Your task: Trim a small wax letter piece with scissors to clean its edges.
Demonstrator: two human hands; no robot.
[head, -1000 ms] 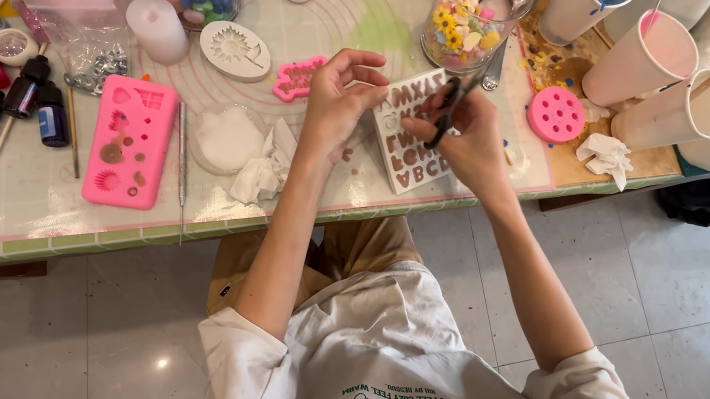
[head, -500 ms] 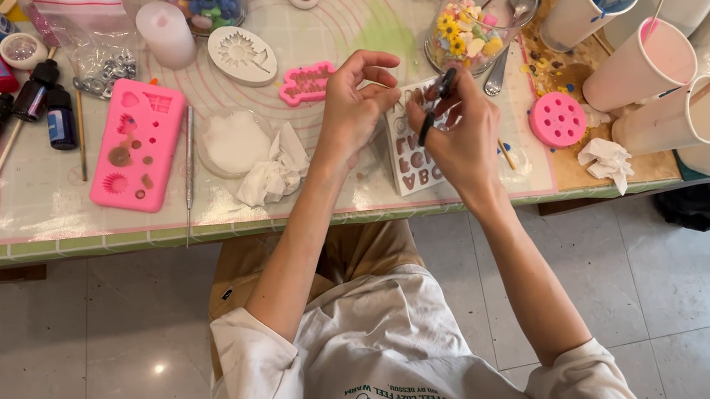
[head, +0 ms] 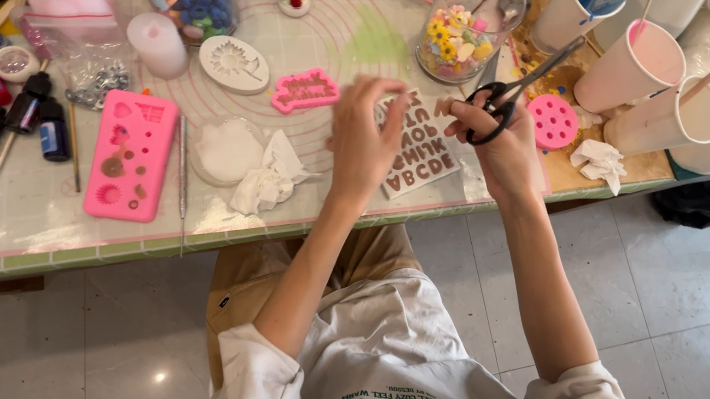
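Scissors raised in the right hand, left hand pinching something small above a letter mould.

The right hand [head: 502, 128] is closed through the black loops of the scissors [head: 517, 89], whose blades point far and right, lifted off the table [head: 48, 252], seemingly so they can meet whatever the left holds. The left hand [head: 369, 137] hovers just left of them, its fingertips [head: 395, 92] drawn together as if pinching a tiny piece; what it grips cannot be made out. Directly beneath both lies a clear letter mould [head: 422, 148] on the mat. A round pink mould [head: 553, 120] sits just right, and a long pink mould [head: 131, 154] lies well to the left.
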